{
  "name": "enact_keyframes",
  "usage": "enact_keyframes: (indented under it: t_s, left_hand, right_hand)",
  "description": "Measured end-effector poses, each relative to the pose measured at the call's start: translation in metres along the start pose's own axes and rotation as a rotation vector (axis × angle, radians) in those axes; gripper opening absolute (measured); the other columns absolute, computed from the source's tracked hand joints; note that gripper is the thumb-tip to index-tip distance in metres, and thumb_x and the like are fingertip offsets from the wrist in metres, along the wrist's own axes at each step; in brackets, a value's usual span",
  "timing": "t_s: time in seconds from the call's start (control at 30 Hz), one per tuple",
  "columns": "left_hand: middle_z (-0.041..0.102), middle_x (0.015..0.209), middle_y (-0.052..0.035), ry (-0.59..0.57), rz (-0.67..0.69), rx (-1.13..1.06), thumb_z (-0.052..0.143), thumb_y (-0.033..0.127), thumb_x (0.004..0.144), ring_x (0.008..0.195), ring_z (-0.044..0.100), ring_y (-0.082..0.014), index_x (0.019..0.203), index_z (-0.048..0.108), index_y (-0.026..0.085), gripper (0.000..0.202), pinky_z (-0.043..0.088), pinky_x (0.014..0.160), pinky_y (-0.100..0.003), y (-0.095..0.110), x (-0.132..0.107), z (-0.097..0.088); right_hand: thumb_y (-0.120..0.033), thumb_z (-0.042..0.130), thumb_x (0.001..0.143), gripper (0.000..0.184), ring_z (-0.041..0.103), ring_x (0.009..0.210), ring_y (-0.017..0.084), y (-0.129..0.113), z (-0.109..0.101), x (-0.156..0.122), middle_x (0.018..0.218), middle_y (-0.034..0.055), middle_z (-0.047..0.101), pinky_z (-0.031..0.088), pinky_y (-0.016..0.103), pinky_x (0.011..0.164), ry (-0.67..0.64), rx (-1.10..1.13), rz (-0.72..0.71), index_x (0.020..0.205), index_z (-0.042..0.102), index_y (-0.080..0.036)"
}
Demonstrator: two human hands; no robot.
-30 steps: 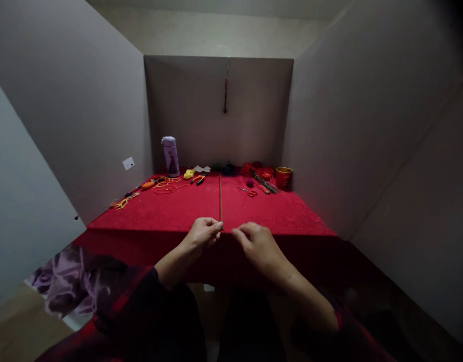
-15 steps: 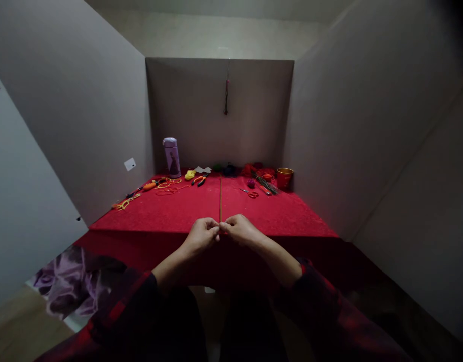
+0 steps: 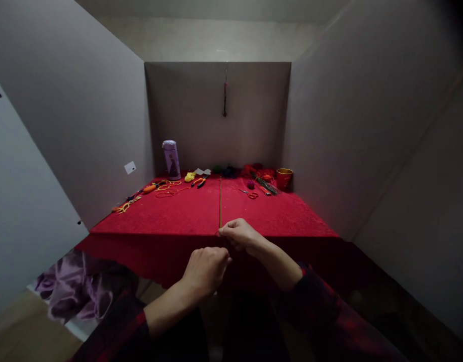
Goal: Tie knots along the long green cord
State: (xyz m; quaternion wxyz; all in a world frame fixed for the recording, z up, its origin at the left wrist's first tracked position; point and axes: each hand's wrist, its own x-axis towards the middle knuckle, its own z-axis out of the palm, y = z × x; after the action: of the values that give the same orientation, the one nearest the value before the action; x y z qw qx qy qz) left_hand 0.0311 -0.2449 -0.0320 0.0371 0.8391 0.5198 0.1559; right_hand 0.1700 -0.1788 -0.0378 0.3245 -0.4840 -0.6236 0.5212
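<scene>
Straight away from the table's front edge, a thin yellow-green cord (image 3: 220, 203) runs up the middle of the red tablecloth (image 3: 167, 216) toward the back, drawn in a taut line. From my end of the feed, I see its near end meet the fingertips of the right hand (image 3: 239, 234), thumb and forefinger pinching it right at the edge. The left hand (image 3: 208, 267) sits lower and nearer, in front of the cloth's hanging front, back turned up and fingers curled under — whether a strand is caught inside them, I cannot tell.

To the right of the cord I make out red-handled scissors (image 3: 252, 195), with a purple ball of yarn (image 3: 250, 184) just behind them and a bundle of dark strands (image 3: 269, 187) beside it. Further right stands a red cup (image 3: 284, 178) with a gold rim, upright near the side panel.

On the left I have orange-handled pliers (image 3: 200, 181) next to some yellow yarn (image 3: 189, 177), then a lilac bottle (image 3: 172, 163) standing upright. A loose tangle of orange string (image 3: 171, 191) lies in front of it. Up on the back panel — well above everything — hangs a dark braid (image 3: 224, 102).
</scene>
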Motion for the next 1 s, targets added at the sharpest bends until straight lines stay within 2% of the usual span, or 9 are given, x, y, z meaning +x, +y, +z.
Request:
enact_keyframes:
  t_s: [0.1,0.17,0.2,0.3,0.4,0.5,0.67,0.87,1.0]
  left_hand:
    - [0.067,0.077,-0.0065,0.188,-0.063,-0.214,0.044,0.034,0.086,0.073,0.062,-0.0208,0.076,0.06,0.019,0.024,0.037,0.062,-0.028,-0.007,0.008,-0.001]
    - [0.065,0.085,-0.0078,0.349,-0.171,-0.403,0.045,0.031,0.085,0.078,0.06,-0.0194,0.084,0.059,0.017,0.02,0.039,0.066,-0.028,-0.014,0.02,-0.002]
    - [0.064,0.087,-0.0085,0.366,-0.212,-0.511,0.046,0.029,0.083,0.079,0.059,-0.0187,0.088,0.058,0.016,0.019,0.04,0.067,-0.027,-0.017,0.027,-0.001]
    - [0.061,0.071,-0.0041,0.196,-0.243,-0.8,0.047,0.028,0.079,0.057,0.055,-0.0144,0.089,0.058,0.014,0.021,0.039,0.054,-0.025,-0.023,0.045,0.005]
    - [0.048,0.051,0.0031,0.065,-0.193,-0.887,0.046,0.035,0.077,0.041,0.041,-0.0096,0.068,0.056,0.014,0.026,0.03,0.043,-0.022,-0.026,0.055,0.009]
    - [0.044,0.048,0.0039,0.042,-0.167,-0.918,0.053,0.041,0.07,0.045,0.039,-0.0085,0.056,0.055,0.013,0.031,0.026,0.044,-0.021,-0.029,0.057,0.008]
    - [0.052,0.05,0.0022,0.015,-0.191,-0.944,0.062,0.038,0.06,0.05,0.043,-0.0101,0.058,0.062,0.011,0.028,0.028,0.048,-0.021,-0.037,0.06,0.008]
    - [0.052,0.048,0.0026,0.046,-0.262,-1.03,0.063,0.032,0.06,0.047,0.043,-0.0089,0.053,0.056,0.013,0.022,0.031,0.048,-0.021,-0.033,0.062,0.015]
    - [0.054,0.051,0.0018,-0.021,-0.276,-1.147,0.057,0.038,0.068,0.036,0.034,-0.0046,0.06,0.054,0.014,0.026,0.023,0.039,-0.02,-0.028,0.058,0.014]
  right_hand:
    - [-0.029,0.054,0.072,0.015,0.024,0.037,0.004,0.001,-0.004,-0.004,0.046,-0.0088,0.031,0.016,0.017,0.035,0.001,0.016,-0.013,0.064,0.05,-0.016]
    - [-0.031,0.054,0.072,0.017,0.023,0.038,0.004,0.001,-0.005,-0.006,0.048,-0.0093,0.029,0.016,0.017,0.035,0.004,0.017,-0.021,0.065,0.046,-0.018]
    - [-0.031,0.054,0.072,0.017,0.023,0.038,0.004,0.001,-0.005,-0.007,0.049,-0.0094,0.029,0.016,0.017,0.036,0.001,0.015,-0.026,0.065,0.045,-0.018]
    - [-0.032,0.051,0.073,0.017,0.024,0.038,0.004,-0.002,-0.005,-0.01,0.051,-0.009,0.03,0.017,0.016,0.036,-0.018,-0.008,-0.045,0.067,0.044,-0.018]
    - [-0.032,0.046,0.076,0.016,0.025,0.038,0.004,-0.003,-0.006,-0.012,0.051,-0.0081,0.031,0.018,0.017,0.036,-0.023,-0.06,-0.063,0.068,0.046,-0.018]
    - [-0.031,0.044,0.077,0.016,0.027,0.039,0.005,-0.002,-0.008,-0.011,0.051,-0.0077,0.033,0.02,0.017,0.038,0.0,-0.144,-0.078,0.068,0.046,-0.018]
    - [-0.02,0.05,0.074,0.016,0.037,0.048,0.008,0.0,-0.012,-0.009,0.052,-0.0038,0.042,0.023,0.021,0.047,0.087,-0.335,-0.15,0.059,0.049,-0.015]
    - [-0.028,0.046,0.084,0.021,0.054,0.065,0.017,-0.008,0.004,-0.039,0.072,0.0073,0.064,0.025,0.028,0.055,0.386,-0.811,-0.246,0.073,0.06,-0.017]
    - [-0.028,0.044,0.087,0.021,0.06,0.064,0.017,0.002,0.03,-0.065,0.076,0.0061,0.068,0.025,0.028,0.053,0.273,-0.917,-0.234,0.081,0.064,-0.022]
